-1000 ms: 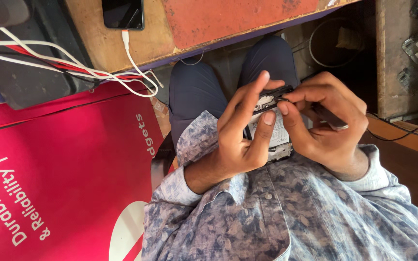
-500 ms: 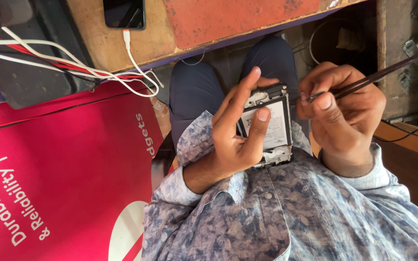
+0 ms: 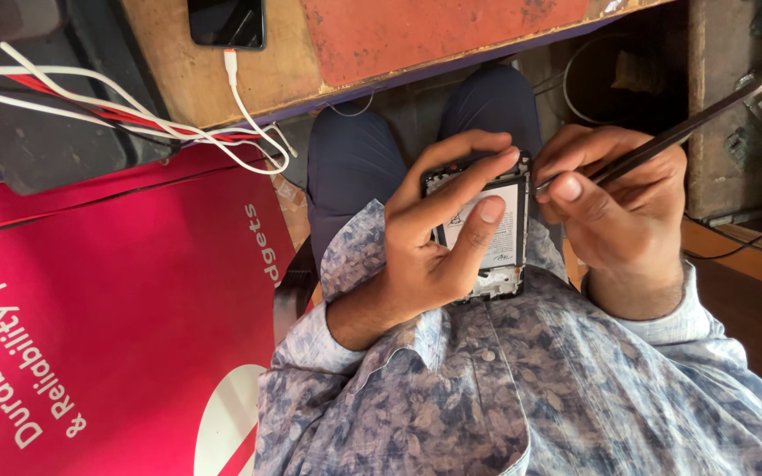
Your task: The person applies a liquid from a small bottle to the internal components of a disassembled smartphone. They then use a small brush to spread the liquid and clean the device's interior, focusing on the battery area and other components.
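My left hand (image 3: 429,242) holds an opened phone (image 3: 496,238) over my lap, back cover off, with its white battery label showing. The fingers wrap across the top and left side of it, the thumb resting on the battery. My right hand (image 3: 615,216) sits just right of the phone and grips thin dark tweezers (image 3: 663,137). The tweezers' tip points at the phone's upper right corner, and their long end sticks out to the upper right.
A wooden workbench (image 3: 381,44) runs along the top with a red mat, a dark phone (image 3: 227,22) on a white cable (image 3: 249,115), and tangled white and red wires. A large pink printed board (image 3: 108,326) lies at left. Wooden boards and clutter stand at right.
My right hand has pulled off the phone and swung right, raising the tweezers so their long end points up right. The phone's battery face is now uncovered. My left hand kept its hold.
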